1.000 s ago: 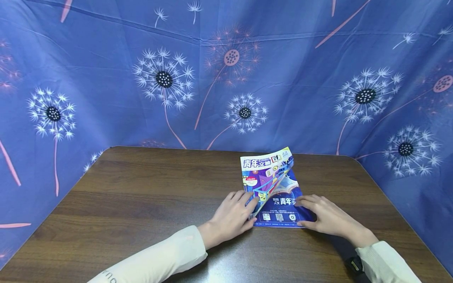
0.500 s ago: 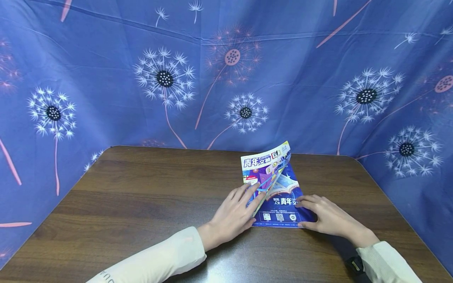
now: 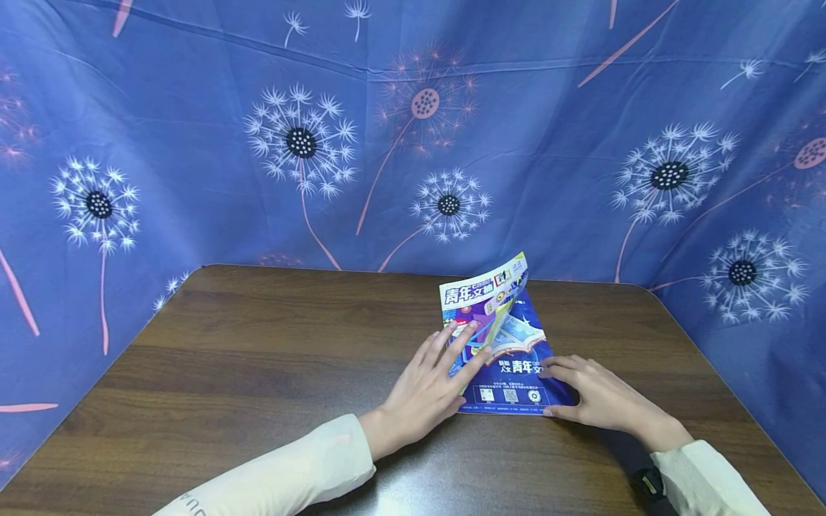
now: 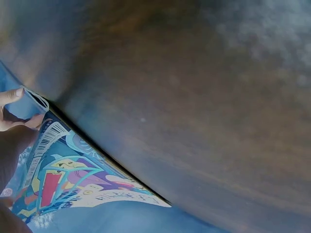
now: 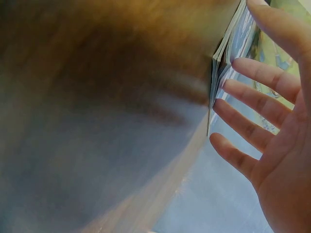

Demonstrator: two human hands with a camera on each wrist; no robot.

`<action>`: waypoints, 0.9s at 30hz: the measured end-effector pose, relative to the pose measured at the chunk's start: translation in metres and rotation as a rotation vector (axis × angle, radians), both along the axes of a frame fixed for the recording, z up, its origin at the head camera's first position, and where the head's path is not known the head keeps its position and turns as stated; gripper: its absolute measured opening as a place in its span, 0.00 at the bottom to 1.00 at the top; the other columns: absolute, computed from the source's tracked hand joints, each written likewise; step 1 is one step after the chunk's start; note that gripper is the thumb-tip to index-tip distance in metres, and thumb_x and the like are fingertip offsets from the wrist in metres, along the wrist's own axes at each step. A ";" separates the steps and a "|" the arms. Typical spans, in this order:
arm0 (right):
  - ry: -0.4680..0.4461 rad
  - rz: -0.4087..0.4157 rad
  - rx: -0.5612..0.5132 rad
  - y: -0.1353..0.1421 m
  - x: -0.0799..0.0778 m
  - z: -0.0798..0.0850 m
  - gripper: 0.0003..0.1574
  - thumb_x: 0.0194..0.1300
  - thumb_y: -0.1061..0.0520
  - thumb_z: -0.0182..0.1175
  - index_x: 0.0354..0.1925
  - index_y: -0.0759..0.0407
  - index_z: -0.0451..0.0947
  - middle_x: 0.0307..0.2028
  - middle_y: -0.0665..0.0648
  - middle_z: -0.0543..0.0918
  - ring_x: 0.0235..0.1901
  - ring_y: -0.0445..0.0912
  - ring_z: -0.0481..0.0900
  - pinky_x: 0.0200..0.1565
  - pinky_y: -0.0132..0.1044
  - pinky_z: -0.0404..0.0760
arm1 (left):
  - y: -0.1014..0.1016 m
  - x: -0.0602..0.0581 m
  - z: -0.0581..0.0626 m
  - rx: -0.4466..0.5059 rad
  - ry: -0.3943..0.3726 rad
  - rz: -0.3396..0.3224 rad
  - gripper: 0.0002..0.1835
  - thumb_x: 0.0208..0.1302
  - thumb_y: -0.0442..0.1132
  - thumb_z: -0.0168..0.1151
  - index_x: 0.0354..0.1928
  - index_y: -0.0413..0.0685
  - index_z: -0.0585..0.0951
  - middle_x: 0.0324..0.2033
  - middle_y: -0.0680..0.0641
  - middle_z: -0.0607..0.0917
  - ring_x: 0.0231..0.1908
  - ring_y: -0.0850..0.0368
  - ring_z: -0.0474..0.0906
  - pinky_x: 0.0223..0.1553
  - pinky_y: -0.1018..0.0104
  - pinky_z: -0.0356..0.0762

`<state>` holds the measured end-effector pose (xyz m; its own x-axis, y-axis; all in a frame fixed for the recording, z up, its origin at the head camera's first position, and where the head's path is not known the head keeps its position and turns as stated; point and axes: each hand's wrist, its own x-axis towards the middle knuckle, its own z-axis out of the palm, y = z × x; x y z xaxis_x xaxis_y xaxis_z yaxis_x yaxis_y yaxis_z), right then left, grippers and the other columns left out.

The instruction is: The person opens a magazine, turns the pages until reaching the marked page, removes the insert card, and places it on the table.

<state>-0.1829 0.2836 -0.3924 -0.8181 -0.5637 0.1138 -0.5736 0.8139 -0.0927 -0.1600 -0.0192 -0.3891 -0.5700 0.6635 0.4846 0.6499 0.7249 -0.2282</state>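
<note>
A magazine with a colourful cover (image 3: 474, 290) lies on the brown table. Its cover curls up along the right side, baring a dark blue page (image 3: 516, 387) with an open-book picture. Spread over the lower left of the cover, my left hand (image 3: 419, 390) rests with extended fingers. In the left wrist view, the cover art (image 4: 73, 174) bows upward. My right hand (image 3: 600, 394) touches the magazine's lower right edge with its fingertips, thumb near the corner. The right wrist view shows its extended fingers against the page edges (image 5: 222, 56).
The wooden table (image 3: 271, 344) extends left and right of the magazine. A blue cloth (image 3: 548, 129) with dandelion prints hangs behind and beside it. A black band (image 3: 648, 484) sits at my right wrist.
My left hand's fingers have spread and slid upward and right over the cover. The curled cover's top corner has risen and moved slightly left, baring more blue page. My right hand stays put.
</note>
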 end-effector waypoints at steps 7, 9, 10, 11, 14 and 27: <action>0.002 0.000 0.003 0.000 0.000 0.000 0.35 0.46 0.33 0.65 0.46 0.54 0.79 0.50 0.57 0.78 0.50 0.55 0.75 0.48 0.57 0.72 | -0.001 0.000 -0.002 -0.018 0.055 0.033 0.43 0.47 0.60 0.65 0.65 0.59 0.62 0.71 0.42 0.41 0.69 0.40 0.44 0.67 0.51 0.45; 0.005 0.002 0.001 0.000 0.000 0.000 0.35 0.46 0.33 0.65 0.46 0.54 0.79 0.50 0.57 0.78 0.50 0.55 0.75 0.48 0.57 0.72 | -0.002 0.001 -0.002 -0.032 0.072 0.054 0.42 0.47 0.61 0.64 0.65 0.60 0.61 0.71 0.43 0.41 0.69 0.40 0.44 0.68 0.50 0.43; 0.006 0.003 0.000 0.000 0.000 0.000 0.35 0.46 0.33 0.65 0.46 0.54 0.79 0.50 0.57 0.78 0.50 0.55 0.75 0.48 0.57 0.72 | -0.002 0.001 -0.003 -0.040 0.082 0.064 0.42 0.48 0.62 0.63 0.66 0.60 0.61 0.71 0.43 0.42 0.69 0.40 0.43 0.68 0.49 0.43; 0.008 0.004 -0.002 0.000 0.001 0.000 0.35 0.46 0.34 0.65 0.46 0.54 0.79 0.50 0.57 0.78 0.50 0.55 0.75 0.48 0.57 0.72 | -0.002 0.001 -0.003 -0.050 0.089 0.073 0.42 0.48 0.63 0.62 0.66 0.60 0.62 0.71 0.44 0.42 0.69 0.40 0.42 0.68 0.49 0.42; 0.005 0.004 -0.005 0.000 0.001 0.001 0.35 0.45 0.34 0.66 0.46 0.54 0.79 0.50 0.57 0.78 0.51 0.55 0.75 0.48 0.57 0.72 | -0.003 0.002 -0.003 -0.082 0.096 0.095 0.40 0.50 0.63 0.59 0.65 0.60 0.63 0.72 0.44 0.41 0.70 0.41 0.37 0.67 0.47 0.38; -0.033 -0.013 -0.005 -0.001 0.001 0.001 0.36 0.44 0.34 0.66 0.47 0.53 0.79 0.52 0.57 0.78 0.52 0.56 0.74 0.50 0.58 0.70 | -0.004 0.002 -0.006 -0.137 0.066 0.105 0.25 0.54 0.57 0.56 0.55 0.59 0.73 0.70 0.46 0.54 0.71 0.47 0.34 0.68 0.46 0.34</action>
